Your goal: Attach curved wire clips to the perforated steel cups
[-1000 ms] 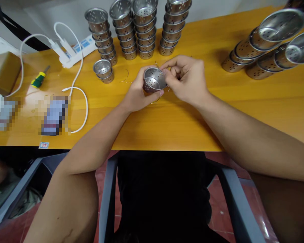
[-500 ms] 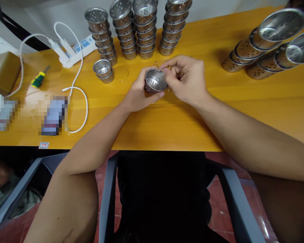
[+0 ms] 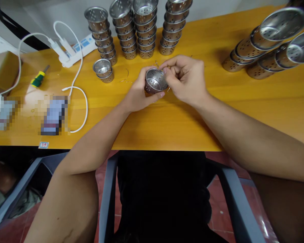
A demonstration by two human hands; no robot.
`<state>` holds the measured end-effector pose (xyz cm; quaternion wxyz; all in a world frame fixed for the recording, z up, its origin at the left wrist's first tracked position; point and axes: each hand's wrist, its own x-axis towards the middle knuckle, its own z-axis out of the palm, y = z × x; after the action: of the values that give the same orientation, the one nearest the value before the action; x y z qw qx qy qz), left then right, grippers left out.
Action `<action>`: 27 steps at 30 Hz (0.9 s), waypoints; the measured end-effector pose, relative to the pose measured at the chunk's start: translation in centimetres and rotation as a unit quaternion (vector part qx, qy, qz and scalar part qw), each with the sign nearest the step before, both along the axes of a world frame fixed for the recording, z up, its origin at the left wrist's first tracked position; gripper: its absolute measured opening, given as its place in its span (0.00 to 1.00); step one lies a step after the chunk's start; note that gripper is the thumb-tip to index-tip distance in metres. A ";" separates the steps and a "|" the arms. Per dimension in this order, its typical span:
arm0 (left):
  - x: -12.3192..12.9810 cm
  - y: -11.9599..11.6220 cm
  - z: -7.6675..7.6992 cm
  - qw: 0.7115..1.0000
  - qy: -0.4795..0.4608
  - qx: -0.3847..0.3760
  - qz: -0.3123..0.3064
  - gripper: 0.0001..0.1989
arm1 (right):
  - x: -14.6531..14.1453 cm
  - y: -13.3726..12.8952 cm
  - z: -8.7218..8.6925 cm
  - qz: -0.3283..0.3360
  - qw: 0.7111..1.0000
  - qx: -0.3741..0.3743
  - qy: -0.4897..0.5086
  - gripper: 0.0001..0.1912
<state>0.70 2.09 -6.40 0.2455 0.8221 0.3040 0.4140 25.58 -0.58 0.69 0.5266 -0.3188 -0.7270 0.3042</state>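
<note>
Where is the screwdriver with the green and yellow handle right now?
In the head view, the screwdriver lies at the left on the table, between the brown box and the white power strip.

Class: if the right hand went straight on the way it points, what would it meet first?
Probably the perforated cup held in the left hand; the right hand appears to be at its rim, though contact is hard to judge.

Red-tiled floor (image 3: 219, 204); wall (image 3: 212, 10) perhaps white
</note>
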 end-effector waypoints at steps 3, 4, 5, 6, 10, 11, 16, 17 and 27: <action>-0.1 0.0 0.0 1.000 0.014 -0.004 0.006 0.51 | -0.1 -0.3 0.3 -0.002 1.000 -0.008 -0.015 0.21; 0.0 0.0 0.1 1.000 0.023 -0.004 0.012 0.51 | -0.1 -0.4 0.4 -0.004 1.000 -0.013 -0.020 0.22; 0.0 -0.2 0.2 0.999 0.032 -0.004 0.017 0.51 | -0.1 -0.5 0.5 -0.006 1.000 -0.016 -0.022 0.22; 0.0 -0.3 0.3 0.999 0.036 -0.002 0.019 0.50 | -0.2 -0.6 0.6 -0.007 1.000 -0.018 -0.022 0.23; 0.1 -0.7 0.6 0.999 -0.003 0.023 -0.026 0.49 | -0.2 -0.8 1.0 -0.007 0.999 -0.028 -0.016 0.23; 0.2 -0.7 0.6 0.999 -0.015 0.028 -0.036 0.50 | -0.3 -0.8 1.0 -0.009 0.999 -0.037 -0.017 0.23; 0.3 -0.5 0.7 1.000 -0.002 -0.024 0.002 0.55 | -0.4 -1.0 1.3 -0.027 0.997 -0.070 -0.025 0.26; 0.3 -0.4 0.7 0.999 0.000 -0.036 0.007 0.55 | -0.4 -1.0 1.3 -0.029 0.997 -0.071 -0.027 0.26; 0.2 0.0 0.4 1.000 0.001 -0.004 -0.006 0.53 | -0.2 -0.4 0.7 -0.015 0.999 -0.038 -0.018 0.27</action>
<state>0.90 2.10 -6.01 0.2509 0.8233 0.3009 0.4107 25.42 -1.03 1.40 0.5052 -0.3547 -0.7197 0.3176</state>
